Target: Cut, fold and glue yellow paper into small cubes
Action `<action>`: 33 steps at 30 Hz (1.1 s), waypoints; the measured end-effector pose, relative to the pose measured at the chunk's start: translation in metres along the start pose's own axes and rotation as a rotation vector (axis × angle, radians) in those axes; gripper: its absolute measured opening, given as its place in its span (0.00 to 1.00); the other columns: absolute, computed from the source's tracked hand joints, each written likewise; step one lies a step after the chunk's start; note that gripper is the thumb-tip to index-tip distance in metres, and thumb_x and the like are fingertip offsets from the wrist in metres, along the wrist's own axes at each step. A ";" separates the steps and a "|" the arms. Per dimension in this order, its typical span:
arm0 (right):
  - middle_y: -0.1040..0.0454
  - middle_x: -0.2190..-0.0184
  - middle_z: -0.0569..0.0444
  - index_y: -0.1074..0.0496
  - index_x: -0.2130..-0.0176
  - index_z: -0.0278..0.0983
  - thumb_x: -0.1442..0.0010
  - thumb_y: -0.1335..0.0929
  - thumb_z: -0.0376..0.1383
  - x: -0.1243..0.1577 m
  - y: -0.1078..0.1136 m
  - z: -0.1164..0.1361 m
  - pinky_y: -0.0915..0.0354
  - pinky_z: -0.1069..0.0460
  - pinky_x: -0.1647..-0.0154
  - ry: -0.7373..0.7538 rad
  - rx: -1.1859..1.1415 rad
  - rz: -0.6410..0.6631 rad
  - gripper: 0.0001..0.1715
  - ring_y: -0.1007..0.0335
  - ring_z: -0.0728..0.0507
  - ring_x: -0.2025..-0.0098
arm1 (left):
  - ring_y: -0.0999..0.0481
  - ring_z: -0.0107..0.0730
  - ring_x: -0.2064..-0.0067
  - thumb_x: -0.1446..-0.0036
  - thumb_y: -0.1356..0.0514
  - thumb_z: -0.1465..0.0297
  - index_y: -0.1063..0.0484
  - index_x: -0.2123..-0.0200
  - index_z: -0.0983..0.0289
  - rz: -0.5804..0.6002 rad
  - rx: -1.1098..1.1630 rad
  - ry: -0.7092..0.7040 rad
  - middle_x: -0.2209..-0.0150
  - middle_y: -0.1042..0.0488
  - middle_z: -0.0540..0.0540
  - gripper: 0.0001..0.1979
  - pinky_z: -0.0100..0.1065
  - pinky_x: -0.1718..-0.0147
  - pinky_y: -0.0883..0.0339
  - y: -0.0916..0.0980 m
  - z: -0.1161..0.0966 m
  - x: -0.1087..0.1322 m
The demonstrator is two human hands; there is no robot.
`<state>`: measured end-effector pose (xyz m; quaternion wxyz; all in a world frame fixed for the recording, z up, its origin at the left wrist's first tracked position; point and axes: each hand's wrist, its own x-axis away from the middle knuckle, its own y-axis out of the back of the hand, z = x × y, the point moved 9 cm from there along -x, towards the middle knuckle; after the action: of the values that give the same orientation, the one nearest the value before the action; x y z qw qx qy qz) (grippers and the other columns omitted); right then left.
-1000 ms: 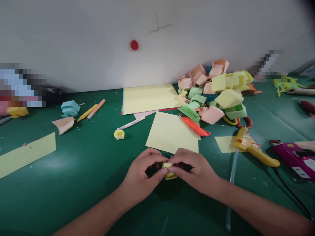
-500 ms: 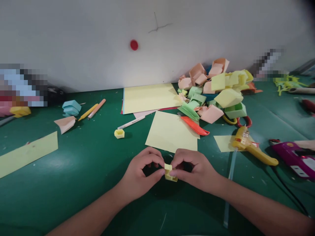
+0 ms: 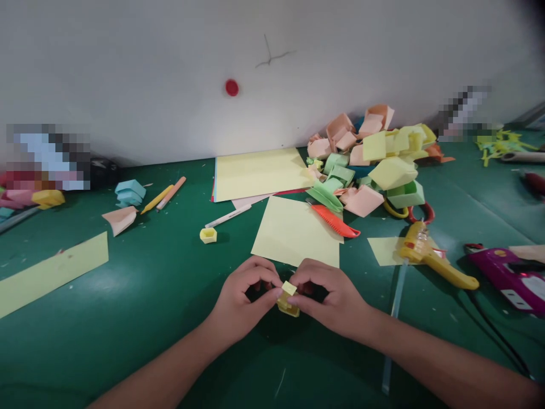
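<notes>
Between my two hands is a small folded yellow paper piece (image 3: 289,288), boxy in form, with a flat square face on top. My left hand (image 3: 249,295) pinches its left side with thumb and forefinger. On the opposite side, the thumb and forefinger of my right hand (image 3: 330,292) grip it too. My fingertips cover part of the piece. Just beyond my hands lies a pale yellow sheet (image 3: 293,233), with an orange craft knife (image 3: 336,220) across its right edge. A small yellow paper box (image 3: 208,235) sits farther left, near a white pen (image 3: 227,216).
A heap of folded paper pieces (image 3: 366,165) stands at the back right. Below it are a yellow glue gun (image 3: 438,264) with a glue stick and cord, and a purple tool (image 3: 506,278). Stacked sheets (image 3: 259,173) lie by the wall; a paper strip (image 3: 55,272) lies left.
The yellow paper piece has tilted and turned between my fingers, its square face now angled upward. Both hands keep their pinch. The whole view has shifted slightly.
</notes>
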<state>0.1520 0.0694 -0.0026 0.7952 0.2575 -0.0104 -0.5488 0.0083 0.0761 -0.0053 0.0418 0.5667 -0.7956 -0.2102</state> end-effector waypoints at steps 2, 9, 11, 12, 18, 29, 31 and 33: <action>0.28 0.73 0.55 0.24 0.67 0.38 0.39 0.28 0.40 0.000 0.002 -0.001 0.35 0.54 0.72 -0.016 -0.004 -0.006 0.08 0.32 0.49 0.73 | 0.27 0.27 0.68 0.42 0.37 0.71 0.24 0.69 0.62 -0.001 0.004 -0.001 0.63 0.26 0.54 0.03 0.29 0.70 0.32 0.000 0.000 0.000; 0.25 0.72 0.54 0.23 0.68 0.38 0.36 0.30 0.37 0.000 0.007 -0.001 0.33 0.53 0.69 -0.037 -0.001 -0.016 0.09 0.29 0.48 0.70 | 0.23 0.30 0.63 0.42 0.35 0.71 0.25 0.71 0.63 0.037 0.013 -0.057 0.63 0.25 0.54 0.05 0.31 0.64 0.29 -0.005 -0.006 0.001; 0.26 0.72 0.54 0.24 0.68 0.38 0.37 0.30 0.38 0.001 0.007 -0.002 0.34 0.53 0.70 -0.047 -0.042 -0.015 0.08 0.31 0.49 0.71 | 0.23 0.31 0.63 0.41 0.36 0.71 0.25 0.70 0.62 0.029 -0.013 -0.062 0.62 0.25 0.55 0.05 0.32 0.64 0.29 -0.004 -0.007 0.002; 0.27 0.72 0.54 0.25 0.68 0.38 0.36 0.30 0.38 0.001 0.007 -0.003 0.35 0.53 0.71 -0.049 -0.064 -0.014 0.08 0.32 0.49 0.71 | 0.23 0.31 0.62 0.40 0.37 0.70 0.24 0.70 0.62 0.016 -0.038 -0.066 0.62 0.24 0.55 0.05 0.32 0.64 0.29 -0.001 -0.008 0.002; 0.27 0.69 0.53 0.30 0.68 0.39 0.35 0.31 0.39 0.005 0.010 -0.003 0.34 0.52 0.69 -0.014 -0.158 -0.029 0.09 0.32 0.47 0.69 | 0.27 0.46 0.49 0.38 0.40 0.65 0.24 0.55 0.57 -0.321 -0.667 -0.059 0.54 0.24 0.56 0.10 0.47 0.49 0.31 0.075 -0.006 0.001; 0.22 0.66 0.50 0.29 0.67 0.37 0.34 0.32 0.46 0.014 -0.006 -0.019 0.33 0.53 0.67 -0.223 -0.340 0.098 0.15 0.29 0.47 0.67 | 0.33 0.59 0.44 0.41 0.41 0.57 0.26 0.53 0.60 -0.299 -0.985 0.168 0.48 0.28 0.61 0.17 0.55 0.45 0.39 0.129 0.053 -0.007; 0.23 0.68 0.51 0.30 0.67 0.37 0.35 0.32 0.46 0.014 -0.009 -0.018 0.34 0.54 0.71 -0.233 -0.341 0.123 0.16 0.31 0.48 0.69 | 0.30 0.53 0.45 0.41 0.40 0.59 0.28 0.56 0.60 -0.291 -0.903 0.140 0.49 0.26 0.60 0.14 0.50 0.47 0.35 0.125 0.050 -0.007; 0.26 0.72 0.54 0.30 0.69 0.37 0.35 0.32 0.46 0.012 -0.010 -0.016 0.37 0.55 0.74 -0.229 -0.302 0.130 0.16 0.34 0.50 0.73 | 0.27 0.49 0.46 0.42 0.40 0.61 0.30 0.56 0.59 -0.282 -0.827 0.141 0.49 0.24 0.57 0.12 0.45 0.50 0.33 0.119 0.046 -0.007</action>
<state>0.1532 0.0622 -0.0237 0.8523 0.0699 -0.0348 -0.5172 -0.1090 0.1276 -0.0002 0.2901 0.6184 -0.5546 -0.4752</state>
